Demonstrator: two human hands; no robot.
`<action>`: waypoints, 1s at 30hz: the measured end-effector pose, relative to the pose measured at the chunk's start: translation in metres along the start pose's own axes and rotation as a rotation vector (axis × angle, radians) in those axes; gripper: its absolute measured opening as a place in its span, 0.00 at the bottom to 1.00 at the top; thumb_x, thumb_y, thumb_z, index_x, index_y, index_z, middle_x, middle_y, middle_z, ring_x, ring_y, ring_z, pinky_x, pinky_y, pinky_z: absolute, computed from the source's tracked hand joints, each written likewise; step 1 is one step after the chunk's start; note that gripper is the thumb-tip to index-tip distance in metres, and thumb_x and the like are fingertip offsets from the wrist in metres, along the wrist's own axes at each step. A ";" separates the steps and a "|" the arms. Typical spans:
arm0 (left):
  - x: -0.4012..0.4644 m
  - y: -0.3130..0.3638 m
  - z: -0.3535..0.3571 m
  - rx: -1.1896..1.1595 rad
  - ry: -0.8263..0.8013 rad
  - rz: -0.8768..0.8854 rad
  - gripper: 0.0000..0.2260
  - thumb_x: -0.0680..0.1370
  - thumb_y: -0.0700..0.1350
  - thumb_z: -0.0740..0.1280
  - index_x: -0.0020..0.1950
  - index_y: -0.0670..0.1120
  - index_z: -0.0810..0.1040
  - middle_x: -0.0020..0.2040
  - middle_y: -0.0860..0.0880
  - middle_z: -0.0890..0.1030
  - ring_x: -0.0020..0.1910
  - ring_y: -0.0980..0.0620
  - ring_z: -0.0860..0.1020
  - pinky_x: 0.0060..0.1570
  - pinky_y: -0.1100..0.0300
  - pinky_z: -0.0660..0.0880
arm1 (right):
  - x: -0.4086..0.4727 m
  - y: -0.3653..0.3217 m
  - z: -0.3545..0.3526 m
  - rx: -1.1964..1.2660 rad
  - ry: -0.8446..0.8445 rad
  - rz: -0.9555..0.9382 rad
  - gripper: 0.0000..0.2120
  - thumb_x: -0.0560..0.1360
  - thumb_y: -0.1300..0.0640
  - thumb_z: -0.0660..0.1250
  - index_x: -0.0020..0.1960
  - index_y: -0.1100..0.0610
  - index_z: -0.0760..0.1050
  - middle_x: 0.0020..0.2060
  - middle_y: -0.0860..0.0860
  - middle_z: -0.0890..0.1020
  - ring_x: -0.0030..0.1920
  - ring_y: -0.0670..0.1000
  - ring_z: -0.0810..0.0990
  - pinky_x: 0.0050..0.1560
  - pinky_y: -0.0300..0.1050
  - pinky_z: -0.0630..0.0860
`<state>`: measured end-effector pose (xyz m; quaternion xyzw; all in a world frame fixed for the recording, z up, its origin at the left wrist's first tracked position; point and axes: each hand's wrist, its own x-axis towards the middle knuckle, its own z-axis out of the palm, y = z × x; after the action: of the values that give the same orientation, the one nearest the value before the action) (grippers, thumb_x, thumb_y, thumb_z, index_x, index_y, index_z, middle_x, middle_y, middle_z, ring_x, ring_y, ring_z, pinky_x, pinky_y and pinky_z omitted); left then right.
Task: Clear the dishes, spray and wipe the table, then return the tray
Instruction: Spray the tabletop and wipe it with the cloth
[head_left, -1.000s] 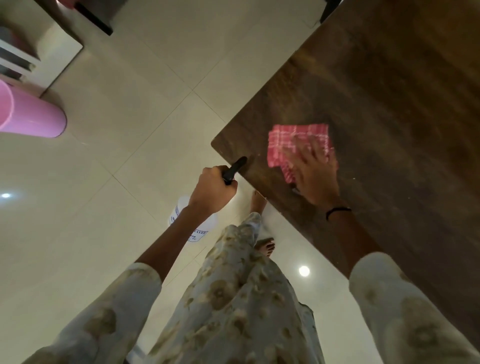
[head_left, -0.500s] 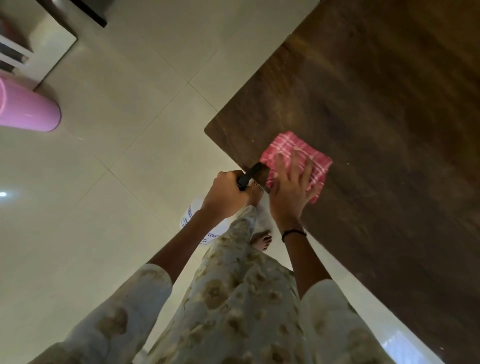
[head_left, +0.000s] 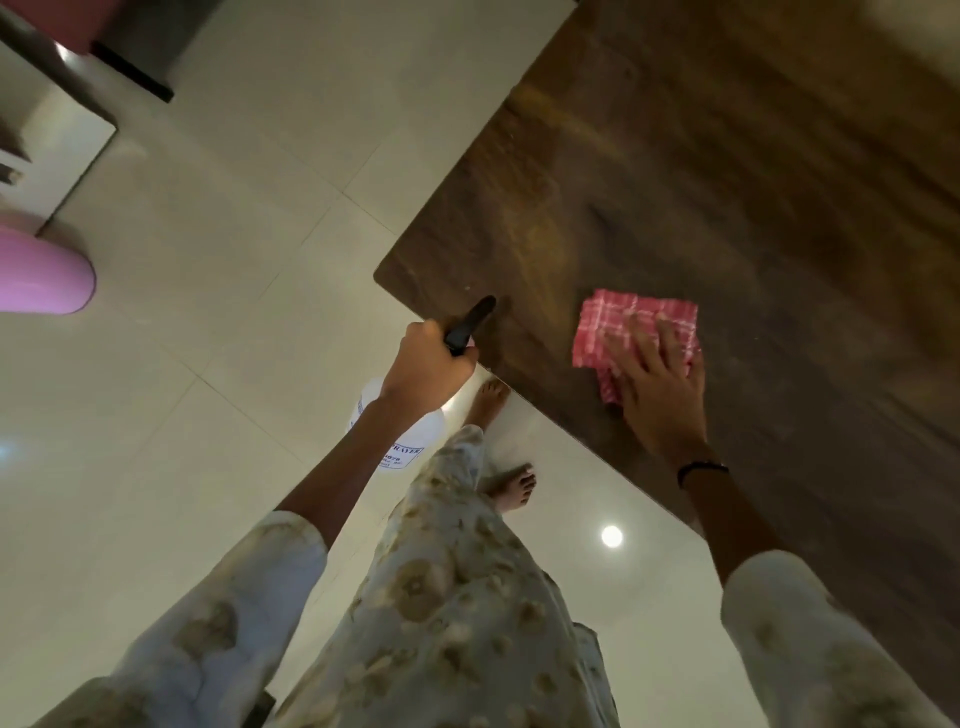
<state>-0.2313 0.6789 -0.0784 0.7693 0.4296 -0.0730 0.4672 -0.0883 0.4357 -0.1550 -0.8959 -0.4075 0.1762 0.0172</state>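
**Cloth slides right along the near edge of the surface**

Since half a second ago the red checked cloth (head_left: 636, 332) has moved right, away from the near-left corner of the dark wooden surface (head_left: 753, 182), and now lies further in from the edge. The right hand (head_left: 657, 384) rests flat on top of it, fingers (head_left: 670, 343) spread and pressing the cloth down against the wood; the cloth's lower corner pokes out under the palm. A black band circles the right wrist. The left hand (head_left: 428, 371) has drifted left, apart from the cloth, and sits just off the near edge, its fingers curled tight around the black trigger head of a white spray bottle (head_left: 400, 431). The bottle's body hangs below the hand over the pale tiled floor (head_left: 208, 312), its nozzle pointing over the corner. Two bare feet stand on the tiles by the surface's near edge. A pink cylinder (head_left: 41, 280) lies at the far left.
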 end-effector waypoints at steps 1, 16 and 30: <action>0.004 0.003 -0.004 -0.016 0.023 -0.011 0.10 0.75 0.42 0.67 0.41 0.35 0.75 0.31 0.41 0.73 0.28 0.45 0.72 0.31 0.58 0.69 | 0.014 -0.004 -0.004 0.034 0.032 0.076 0.31 0.77 0.53 0.65 0.75 0.47 0.55 0.76 0.55 0.58 0.76 0.64 0.51 0.65 0.77 0.54; 0.085 0.047 -0.072 -0.174 0.225 0.367 0.07 0.76 0.35 0.61 0.53 0.36 0.74 0.45 0.47 0.77 0.34 0.56 0.75 0.40 0.68 0.71 | 0.096 -0.117 -0.011 0.125 0.057 -0.465 0.33 0.66 0.56 0.76 0.69 0.46 0.68 0.70 0.50 0.70 0.73 0.60 0.61 0.64 0.74 0.62; 0.085 0.054 -0.068 -0.352 0.239 0.309 0.21 0.76 0.51 0.63 0.62 0.37 0.69 0.52 0.54 0.75 0.51 0.60 0.76 0.53 0.69 0.73 | 0.136 -0.098 -0.054 -0.049 -0.137 -0.786 0.26 0.64 0.57 0.79 0.60 0.45 0.79 0.64 0.46 0.77 0.70 0.57 0.69 0.64 0.77 0.57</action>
<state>-0.1592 0.7723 -0.0488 0.7357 0.3652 0.1664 0.5456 -0.0592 0.6078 -0.1288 -0.6579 -0.7236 0.2058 0.0349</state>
